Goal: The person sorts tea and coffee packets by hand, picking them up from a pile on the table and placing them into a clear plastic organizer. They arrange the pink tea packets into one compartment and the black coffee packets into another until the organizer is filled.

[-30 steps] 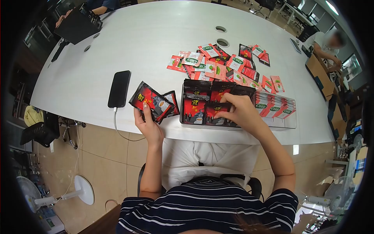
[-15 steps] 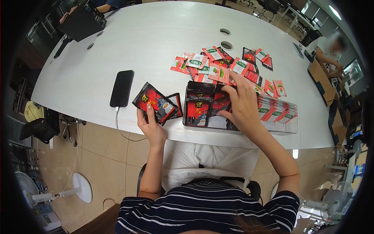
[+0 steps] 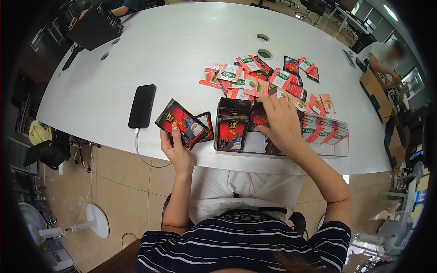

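My left hand (image 3: 177, 148) grips black-and-red coffee sachets (image 3: 181, 123), thumb on top. More dark sachets (image 3: 205, 125) lie on the table just right of them. At the clear divided tray (image 3: 341, 154), my right hand (image 3: 281, 119) has its thumb and fingers around a dark sachet (image 3: 258, 116) in a middle compartment. Upright coffee sachets (image 3: 231, 133) fill the tray's left part. Red-and-white Cozy sachets (image 3: 321, 132) stand in a row on its right. Behind the tray lies a loose pile of Cozy sachets (image 3: 248, 63) mixed with dark ones.
A black phone (image 3: 142, 106) with a white cable lies left on the white table (image 3: 182, 45). A black laptop (image 3: 95, 27) stands at the far left, near a person's arm. Another person (image 3: 382, 59) sits at the right beside cardboard boxes (image 3: 377, 93).
My right hand has drawn the dark sachet slightly up and back in the tray, and a pale patch of the compartment now shows below it. My left hand has barely moved.
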{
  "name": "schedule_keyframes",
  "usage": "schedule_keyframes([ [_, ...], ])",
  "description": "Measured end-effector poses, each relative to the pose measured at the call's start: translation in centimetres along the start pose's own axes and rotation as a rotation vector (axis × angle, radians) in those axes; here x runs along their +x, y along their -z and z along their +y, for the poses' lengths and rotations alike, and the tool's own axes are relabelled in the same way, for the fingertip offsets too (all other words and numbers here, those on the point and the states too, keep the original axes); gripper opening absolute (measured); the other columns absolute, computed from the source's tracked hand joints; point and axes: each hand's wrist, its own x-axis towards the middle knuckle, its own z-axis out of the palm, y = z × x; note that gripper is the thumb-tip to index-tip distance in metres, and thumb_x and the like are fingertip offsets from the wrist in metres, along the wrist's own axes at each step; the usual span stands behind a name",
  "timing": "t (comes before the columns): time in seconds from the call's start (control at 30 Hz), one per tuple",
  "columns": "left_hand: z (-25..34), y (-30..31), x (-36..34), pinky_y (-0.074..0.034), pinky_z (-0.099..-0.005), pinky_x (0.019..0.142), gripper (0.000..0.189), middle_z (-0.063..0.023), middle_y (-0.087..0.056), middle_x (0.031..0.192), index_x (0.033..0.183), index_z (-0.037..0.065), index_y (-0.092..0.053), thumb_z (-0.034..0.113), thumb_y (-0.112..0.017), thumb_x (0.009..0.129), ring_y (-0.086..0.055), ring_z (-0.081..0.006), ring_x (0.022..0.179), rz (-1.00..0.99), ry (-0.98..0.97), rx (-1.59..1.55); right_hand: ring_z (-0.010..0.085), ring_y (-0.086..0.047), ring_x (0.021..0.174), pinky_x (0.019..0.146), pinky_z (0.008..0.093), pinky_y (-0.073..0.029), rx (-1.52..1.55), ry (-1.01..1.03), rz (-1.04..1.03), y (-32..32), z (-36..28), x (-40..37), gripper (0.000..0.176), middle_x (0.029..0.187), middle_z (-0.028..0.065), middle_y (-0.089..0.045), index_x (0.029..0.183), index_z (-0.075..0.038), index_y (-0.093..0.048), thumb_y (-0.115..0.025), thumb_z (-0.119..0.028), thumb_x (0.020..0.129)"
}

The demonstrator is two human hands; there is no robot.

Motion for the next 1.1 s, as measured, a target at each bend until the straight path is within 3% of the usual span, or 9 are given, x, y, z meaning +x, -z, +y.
schedule_keyframes([
  [0.2,0.1,-0.3,-0.1,-0.044,-0.0247,0.083,0.023,-0.0053,-0.061,0.101,0.110,-0.002,-0.056,0.016,-0.054,0.096,-0.054,-0.0085,0.089,0.052,-0.044,0.076,0.0235,-0.050,0.099,0.087,0.0378,-0.037,-0.008,0.042,0.031,0.0,0.1,0.1,0.074,0.105,0.0081,-0.051,0.122,-0.007,-0.046,-0.082,-0.026,0.060],
  [0.4,0.2,-0.2,-0.1,-0.044,-0.0229,0.081,0.023,-0.0043,-0.061,0.099,0.112,-0.003,-0.054,0.013,-0.053,0.095,-0.053,-0.0072,0.088,0.069,-0.052,0.034,0.0272,-0.049,0.104,0.096,0.0426,-0.032,0.028,0.029,-0.005,1.1,-0.4,0.1,0.090,0.107,0.0098,-0.052,0.134,-0.009,-0.039,-0.084,-0.019,0.056],
  [0.53,0.4,0.0,-0.7,-0.044,-0.0230,0.081,0.024,-0.0044,-0.060,0.100,0.113,-0.002,-0.053,0.013,-0.054,0.095,-0.053,-0.0072,0.087,0.182,-0.182,0.033,0.0260,-0.049,0.109,0.106,0.0493,-0.025,0.086,0.026,-0.005,2.2,-0.7,-0.1,0.092,0.117,0.0089,-0.050,0.139,-0.009,-0.034,-0.082,-0.023,0.063],
  [0.57,0.3,1.0,-1.0,-0.044,-0.0269,0.089,0.030,-0.0063,-0.059,0.111,0.121,-0.001,-0.050,0.015,-0.053,0.096,-0.055,-0.0104,0.097,0.132,-0.210,0.081,0.0266,-0.049,0.111,0.105,0.0499,-0.025,0.140,0.044,0.043,2.8,-1.0,-0.1,0.090,0.119,0.0094,-0.050,0.139,-0.008,-0.035,-0.082,-0.023,0.063],
  [0.63,2.1,1.0,-1.6,-0.043,-0.0272,0.090,0.029,-0.0070,-0.058,0.113,0.121,-0.001,-0.050,0.014,-0.053,0.096,-0.055,-0.0107,0.099,0.065,-0.291,0.078,0.0276,-0.048,0.113,0.105,0.0510,-0.026,0.252,0.077,0.137,3.7,-1.8,0.0,0.086,0.122,0.0104,-0.050,0.137,-0.007,-0.038,-0.081,-0.022,0.065],
  [0.8,7.2,-0.1,-3.5,-0.047,-0.0235,0.060,0.014,-0.0085,-0.067,0.074,0.089,-0.003,-0.065,0.009,-0.068,0.083,-0.061,-0.0096,0.064,-0.252,-0.300,0.419,0.0323,-0.053,0.112,0.093,0.0381,-0.043,0.618,0.419,0.201,6.8,-5.4,0.1,0.079,0.127,0.0159,-0.053,0.132,-0.001,-0.044,-0.081,-0.023,0.065],
  [0.9,8.8,-0.5,-4.3,-0.047,-0.0227,0.060,0.024,-0.0108,-0.068,0.076,0.096,-0.003,-0.066,0.011,-0.073,0.079,-0.063,-0.0135,0.064,-0.680,-0.219,0.583,0.0271,-0.057,0.102,0.085,0.0350,-0.047,0.654,0.467,0.139,6.7,-6.8,-0.3,0.076,0.116,0.0130,-0.058,0.132,-0.004,-0.046,-0.080,-0.020,0.066],
  [1.0,8.4,-1.1,-4.9,-0.050,-0.0245,0.067,0.036,-0.0119,-0.069,0.087,0.110,-0.003,-0.062,0.010,-0.074,0.078,-0.066,-0.0150,0.074,-0.676,-0.129,0.380,0.0235,-0.061,0.088,0.073,0.0313,-0.050,0.763,0.360,-0.042,7.3,-6.3,-0.3,0.064,0.102,0.0093,-0.061,0.124,-0.006,-0.054,-0.080,-0.017,0.067],
  [1.1,8.1,-1.5,-5.1,-0.051,-0.0253,0.078,0.050,-0.0143,-0.066,0.103,0.124,-0.002,-0.054,0.006,-0.073,0.078,-0.066,-0.0155,0.087,-0.717,-0.073,0.342,0.0210,-0.062,0.078,0.064,0.0293,-0.050,0.896,0.230,0.069,5.6,-5.4,-0.9,0.053,0.092,0.0066,-0.063,0.113,-0.006,-0.059,-0.081,-0.016,0.066],
])
